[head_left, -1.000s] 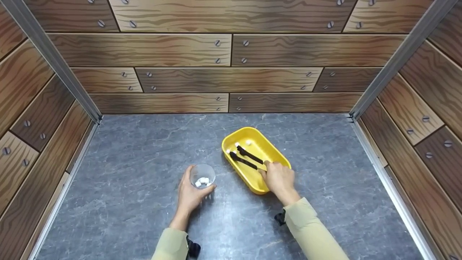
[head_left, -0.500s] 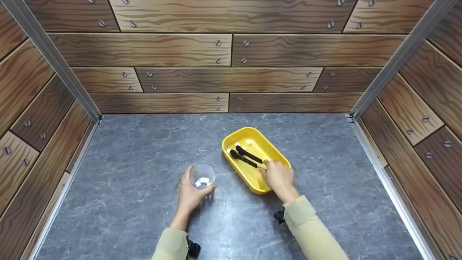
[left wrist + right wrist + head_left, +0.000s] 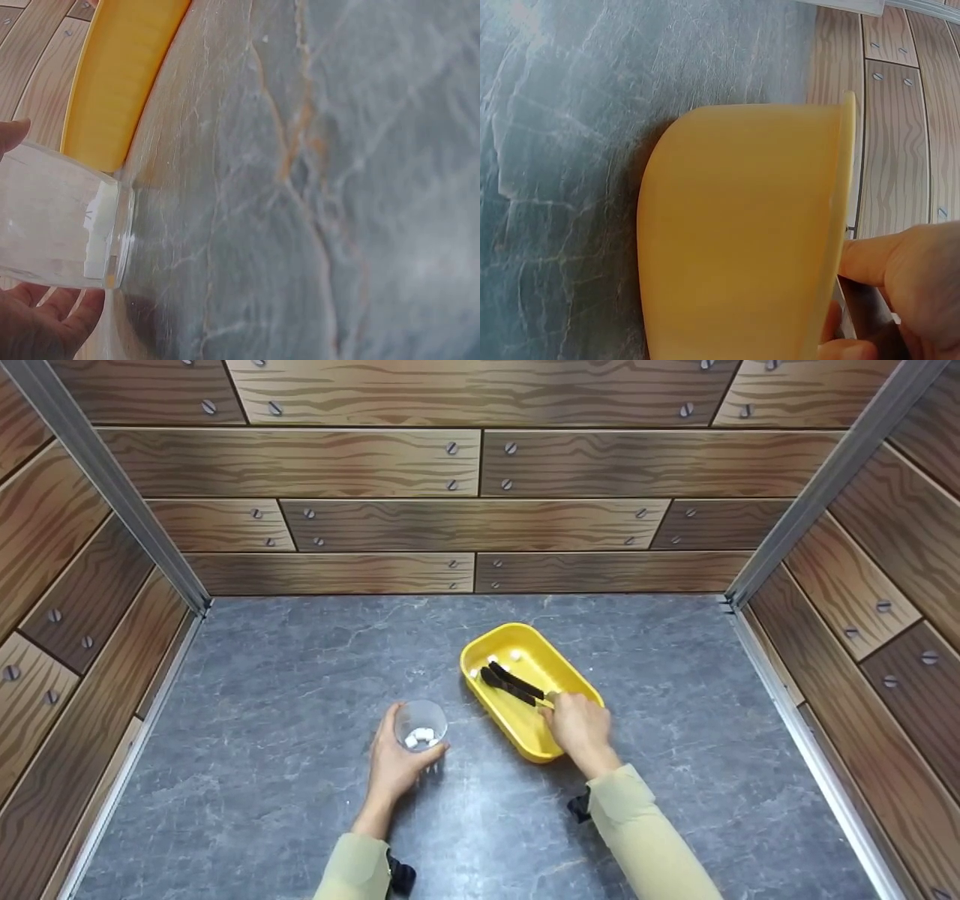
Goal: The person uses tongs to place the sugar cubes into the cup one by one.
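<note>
My left hand (image 3: 396, 761) is curled round a clear cup (image 3: 421, 720) that stands on the grey surface. Several small white pieces (image 3: 99, 229) lie at the bottom of the cup. Over the yellow tray (image 3: 574, 675), my right hand (image 3: 579, 727) grips tongs (image 3: 514, 686) with black arms. The tips of the tongs reach down into the far left part of the tray, close beside a few white pieces (image 3: 474, 673) there. In the right wrist view, the tray's wall (image 3: 742, 225) hides the tips of the tongs.
The grey marbled surface (image 3: 300, 660) spreads around the cup and tray. Wood-patterned panels (image 3: 375, 525) wall it in at the back and both sides, with metal posts (image 3: 817, 487) at the corners. Another white piece (image 3: 516, 655) lies at the tray's far end.
The two arms of the tongs have drawn closer together, their tips shifting slightly inside the tray. My left hand and the cup have stayed where they were.
</note>
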A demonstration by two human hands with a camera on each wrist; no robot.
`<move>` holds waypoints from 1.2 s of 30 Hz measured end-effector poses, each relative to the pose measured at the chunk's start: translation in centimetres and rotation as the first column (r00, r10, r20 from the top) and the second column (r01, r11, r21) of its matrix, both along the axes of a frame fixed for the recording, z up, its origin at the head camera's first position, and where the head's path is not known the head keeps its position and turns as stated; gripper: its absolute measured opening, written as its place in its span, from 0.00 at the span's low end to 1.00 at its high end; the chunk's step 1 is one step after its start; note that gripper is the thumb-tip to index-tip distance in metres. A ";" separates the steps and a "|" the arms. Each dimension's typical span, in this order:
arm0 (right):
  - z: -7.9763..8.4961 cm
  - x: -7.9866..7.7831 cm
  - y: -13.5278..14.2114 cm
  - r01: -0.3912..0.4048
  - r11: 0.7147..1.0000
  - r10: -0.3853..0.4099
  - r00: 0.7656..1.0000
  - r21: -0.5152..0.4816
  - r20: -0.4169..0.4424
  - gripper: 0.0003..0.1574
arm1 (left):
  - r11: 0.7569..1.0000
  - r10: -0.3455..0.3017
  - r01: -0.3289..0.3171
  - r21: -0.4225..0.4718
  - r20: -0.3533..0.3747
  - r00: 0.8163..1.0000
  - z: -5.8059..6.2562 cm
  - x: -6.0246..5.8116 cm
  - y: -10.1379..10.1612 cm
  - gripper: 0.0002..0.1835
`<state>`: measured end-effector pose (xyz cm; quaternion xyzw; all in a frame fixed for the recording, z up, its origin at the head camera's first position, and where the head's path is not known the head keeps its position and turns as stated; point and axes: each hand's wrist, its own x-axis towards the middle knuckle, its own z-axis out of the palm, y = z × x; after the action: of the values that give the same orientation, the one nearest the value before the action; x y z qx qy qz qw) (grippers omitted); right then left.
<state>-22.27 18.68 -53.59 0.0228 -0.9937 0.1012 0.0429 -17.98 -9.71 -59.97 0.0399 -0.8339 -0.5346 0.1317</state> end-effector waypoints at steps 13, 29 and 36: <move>0.2 0.5 -0.2 -0.024 1.000 0.025 0.999 0.007 -0.044 0.15 | 1.000 0.005 -0.005 -0.008 0.018 1.000 0.2 0.1 -0.2 0.57; 1.3 1.5 0.3 0.003 0.999 -0.003 1.000 -0.043 -0.001 0.19 | 1.000 0.006 -0.006 -0.022 0.008 1.000 0.0 0.1 -0.1 0.56; 1.2 1.4 0.4 0.023 0.999 -0.024 1.000 -0.042 -0.020 0.20 | 1.000 0.004 -0.004 -0.007 0.012 1.000 0.1 0.0 0.0 0.55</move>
<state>-20.86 19.12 -52.39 0.0114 -0.9911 0.1211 0.0545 -17.95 -9.67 -59.86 0.0443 -0.8364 -0.5311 0.1280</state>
